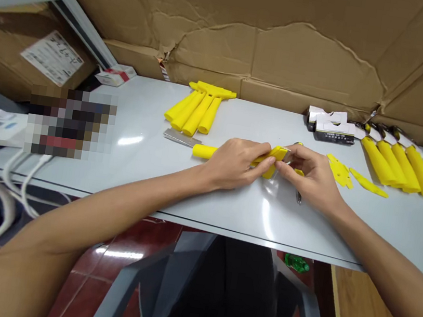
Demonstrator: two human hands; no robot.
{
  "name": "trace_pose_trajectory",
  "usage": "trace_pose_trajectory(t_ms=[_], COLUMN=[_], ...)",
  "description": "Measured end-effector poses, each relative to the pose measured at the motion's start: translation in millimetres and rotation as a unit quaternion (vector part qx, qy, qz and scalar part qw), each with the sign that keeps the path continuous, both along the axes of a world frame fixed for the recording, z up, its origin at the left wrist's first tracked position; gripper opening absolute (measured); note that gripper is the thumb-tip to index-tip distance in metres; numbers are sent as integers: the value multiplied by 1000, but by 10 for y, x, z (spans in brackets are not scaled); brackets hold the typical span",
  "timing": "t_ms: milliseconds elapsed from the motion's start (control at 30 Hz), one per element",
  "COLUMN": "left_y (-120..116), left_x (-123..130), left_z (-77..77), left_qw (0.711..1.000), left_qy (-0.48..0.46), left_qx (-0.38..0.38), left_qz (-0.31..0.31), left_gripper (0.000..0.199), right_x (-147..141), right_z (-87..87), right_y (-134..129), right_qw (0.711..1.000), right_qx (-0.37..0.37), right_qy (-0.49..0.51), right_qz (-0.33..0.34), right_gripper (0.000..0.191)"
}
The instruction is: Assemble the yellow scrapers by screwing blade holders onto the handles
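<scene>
I have my left hand point(236, 163) closed around a yellow scraper point(203, 151) over the surface point(149, 155), its handle pointing toward a metal strip point(183, 138), while my right hand point(315, 175) bends in at the scraper's other end, though I cannot tell whether it grips anything.

Smooth plastic handle point(202, 151), shiny metal strip point(181, 138), glossy tabletop point(143, 112), matt torn cardboard point(219, 49), glossy floor tiles point(121, 266)
</scene>
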State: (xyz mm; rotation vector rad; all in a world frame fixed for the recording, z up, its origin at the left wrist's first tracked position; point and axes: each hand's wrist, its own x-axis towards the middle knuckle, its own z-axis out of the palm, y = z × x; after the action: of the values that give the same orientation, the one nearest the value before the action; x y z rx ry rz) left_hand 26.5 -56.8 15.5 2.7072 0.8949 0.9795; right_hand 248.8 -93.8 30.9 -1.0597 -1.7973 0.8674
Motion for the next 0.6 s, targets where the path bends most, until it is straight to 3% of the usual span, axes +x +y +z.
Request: trace_pose_trajectory(t_ms=[300, 600], left_y=[40, 71], left_x=[-4, 2], left_z=[-29, -95], left_qw=[998, 997], left_qy=[-11, -61], left_qx=[-54, 46], left_qz=[6, -14], left_gripper=[31, 33], right_x=[41, 38], right_z=[18, 43], right_y=[36, -1], right_qw=[1000, 993], right_qx=[3, 44], right_qy=[-22, -109], right_qz=[1, -6], right_gripper=[9, 15])
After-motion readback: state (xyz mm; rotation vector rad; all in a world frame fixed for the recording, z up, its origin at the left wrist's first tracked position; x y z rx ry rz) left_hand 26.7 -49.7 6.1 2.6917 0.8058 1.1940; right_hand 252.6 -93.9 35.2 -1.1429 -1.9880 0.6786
